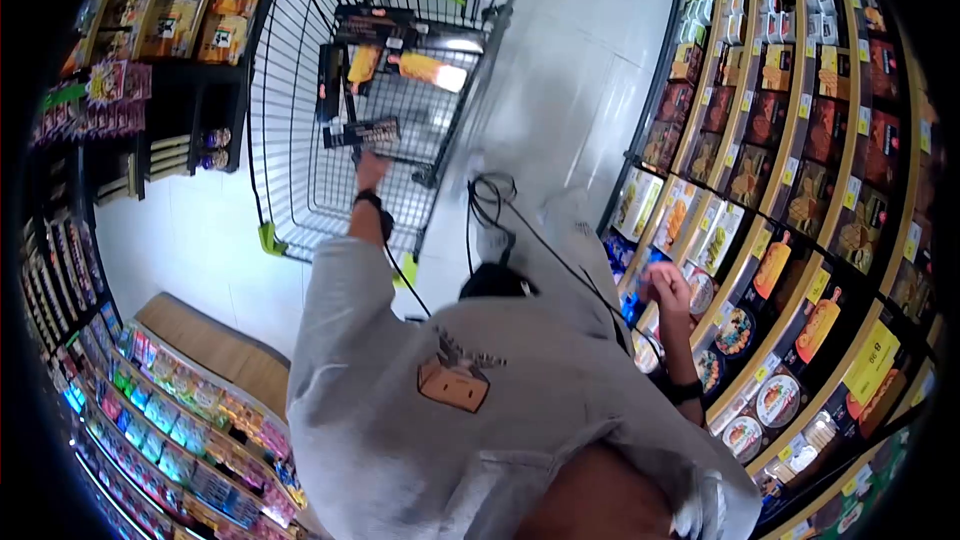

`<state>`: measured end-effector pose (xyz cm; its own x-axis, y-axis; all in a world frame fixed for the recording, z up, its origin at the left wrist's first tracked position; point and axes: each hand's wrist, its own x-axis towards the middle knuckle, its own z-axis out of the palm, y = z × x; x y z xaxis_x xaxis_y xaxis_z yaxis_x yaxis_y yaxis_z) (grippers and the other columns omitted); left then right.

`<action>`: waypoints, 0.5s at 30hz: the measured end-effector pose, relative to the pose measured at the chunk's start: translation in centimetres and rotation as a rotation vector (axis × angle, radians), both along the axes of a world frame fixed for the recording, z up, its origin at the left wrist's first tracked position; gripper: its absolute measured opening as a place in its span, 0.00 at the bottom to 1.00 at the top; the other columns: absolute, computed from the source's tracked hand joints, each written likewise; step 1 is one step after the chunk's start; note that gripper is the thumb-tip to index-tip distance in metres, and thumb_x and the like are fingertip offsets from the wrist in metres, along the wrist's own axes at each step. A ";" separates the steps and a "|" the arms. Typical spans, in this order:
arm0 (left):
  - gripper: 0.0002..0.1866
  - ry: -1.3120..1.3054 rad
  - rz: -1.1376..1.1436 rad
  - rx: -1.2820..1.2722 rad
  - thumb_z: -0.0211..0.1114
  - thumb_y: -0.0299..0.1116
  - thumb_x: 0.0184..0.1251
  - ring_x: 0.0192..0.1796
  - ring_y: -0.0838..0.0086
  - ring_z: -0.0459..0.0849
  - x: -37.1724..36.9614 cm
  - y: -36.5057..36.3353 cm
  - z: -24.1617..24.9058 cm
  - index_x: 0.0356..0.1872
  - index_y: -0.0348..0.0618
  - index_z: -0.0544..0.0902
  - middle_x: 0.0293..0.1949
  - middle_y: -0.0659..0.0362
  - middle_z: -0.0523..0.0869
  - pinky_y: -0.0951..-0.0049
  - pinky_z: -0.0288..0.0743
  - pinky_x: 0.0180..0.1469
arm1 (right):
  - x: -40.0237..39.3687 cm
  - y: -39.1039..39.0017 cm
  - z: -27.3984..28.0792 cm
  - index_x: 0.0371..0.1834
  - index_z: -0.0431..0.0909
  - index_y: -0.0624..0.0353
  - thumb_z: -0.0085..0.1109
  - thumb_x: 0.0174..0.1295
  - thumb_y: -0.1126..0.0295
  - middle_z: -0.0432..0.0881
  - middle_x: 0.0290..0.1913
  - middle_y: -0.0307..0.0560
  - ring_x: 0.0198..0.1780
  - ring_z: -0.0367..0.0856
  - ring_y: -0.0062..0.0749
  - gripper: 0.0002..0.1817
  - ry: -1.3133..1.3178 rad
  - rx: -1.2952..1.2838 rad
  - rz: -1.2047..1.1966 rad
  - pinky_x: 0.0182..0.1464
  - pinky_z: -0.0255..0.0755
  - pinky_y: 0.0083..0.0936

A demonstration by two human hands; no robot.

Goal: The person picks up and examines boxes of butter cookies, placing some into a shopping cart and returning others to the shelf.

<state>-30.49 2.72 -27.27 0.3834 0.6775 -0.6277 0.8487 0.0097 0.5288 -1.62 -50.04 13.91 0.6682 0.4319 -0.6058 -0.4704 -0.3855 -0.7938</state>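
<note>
A wire shopping cart point(290, 120) with green trim stands at the upper left. Inside it lie several dark boxes and two yellow-orange packages point(430, 71). My left hand point(371, 172) reaches into the cart, its fingers against or just beside a small dark box point(362, 133); whether it grips that box is hard to make out. On the other side, my right hand point(668, 287) is in front of the right shelf, near round-pictured packages point(701, 292). Its fingers are curled, and anything inside them is hidden.
Shelves of boxed goods point(790, 170) curve along the right. More shelves with small bags point(180, 420) stand at the lower left, beside a wooden ledge point(215, 345). A black cable point(560, 255) loops in front of my body. Pale tiled floor point(570, 50) runs between cart and shelf.
</note>
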 end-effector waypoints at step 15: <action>0.26 0.618 -0.451 0.544 0.57 0.40 0.68 0.66 0.56 0.68 8.3 -1.8 -6.3 0.67 0.57 0.68 0.66 0.51 0.69 0.49 0.63 0.64 | -5.2 9.3 2.7 0.51 0.76 0.62 0.52 0.69 0.70 0.79 0.53 0.47 0.44 0.83 0.29 0.11 0.109 -0.357 -0.095 0.39 0.76 0.23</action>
